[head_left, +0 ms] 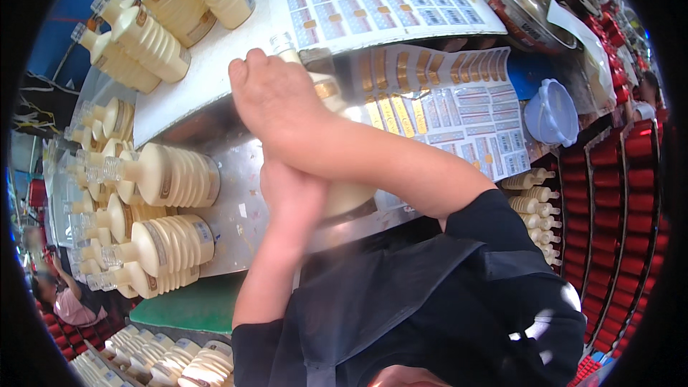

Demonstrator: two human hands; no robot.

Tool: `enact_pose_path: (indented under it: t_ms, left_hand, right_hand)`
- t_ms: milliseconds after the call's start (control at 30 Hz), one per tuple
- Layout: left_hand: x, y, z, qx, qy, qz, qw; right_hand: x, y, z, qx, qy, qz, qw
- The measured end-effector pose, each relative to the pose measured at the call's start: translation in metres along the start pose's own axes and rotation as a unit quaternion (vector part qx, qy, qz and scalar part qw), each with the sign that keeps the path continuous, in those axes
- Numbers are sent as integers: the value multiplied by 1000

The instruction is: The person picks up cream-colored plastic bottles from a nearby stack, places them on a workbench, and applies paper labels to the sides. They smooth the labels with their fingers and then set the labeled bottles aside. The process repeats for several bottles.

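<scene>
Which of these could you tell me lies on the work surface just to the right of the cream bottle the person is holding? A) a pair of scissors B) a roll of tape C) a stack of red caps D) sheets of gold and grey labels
D: sheets of gold and grey labels lie flat on the work surface right of the cream ribbed bottle, which the right hand and left hand grip together.

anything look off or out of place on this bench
Nothing spilled or broken shows. The cream ribbed bottles left of the hands lie on their sides, and the gold label sheet sits askew, overhanging the bench edge.
</scene>
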State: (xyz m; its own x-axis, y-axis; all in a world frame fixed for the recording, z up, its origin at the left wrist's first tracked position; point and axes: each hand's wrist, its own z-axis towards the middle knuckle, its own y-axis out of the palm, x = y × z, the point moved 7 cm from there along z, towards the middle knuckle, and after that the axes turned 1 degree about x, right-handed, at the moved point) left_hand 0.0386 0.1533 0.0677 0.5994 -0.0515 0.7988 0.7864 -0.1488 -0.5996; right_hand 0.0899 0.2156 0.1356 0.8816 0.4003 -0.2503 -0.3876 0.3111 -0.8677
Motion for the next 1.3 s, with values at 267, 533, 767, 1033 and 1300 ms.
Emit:
enact_pose_path:
  t_ms: [267,533,767,1033,1300]
  left_hand:
    - [2,-3,-4,60,69,-13,996]
    - [-14,3,1,64,67,-97,991]
    - [-24,6,0,59,39,-133,989]
    - [-26,8,-22,42,14,-233,972]
    - [-26,13,-32,30,21,-290,956]
  right_hand:
    - [74,-22,-41,130,100,155,974]
    - [147,-18,-79,163,202,345,902]
    - [256,-65,-107,136,365,326,861]
    - [256,-87,-93,138,139,-81,977]
    - [243,-63,-91,46,95,-145,984]
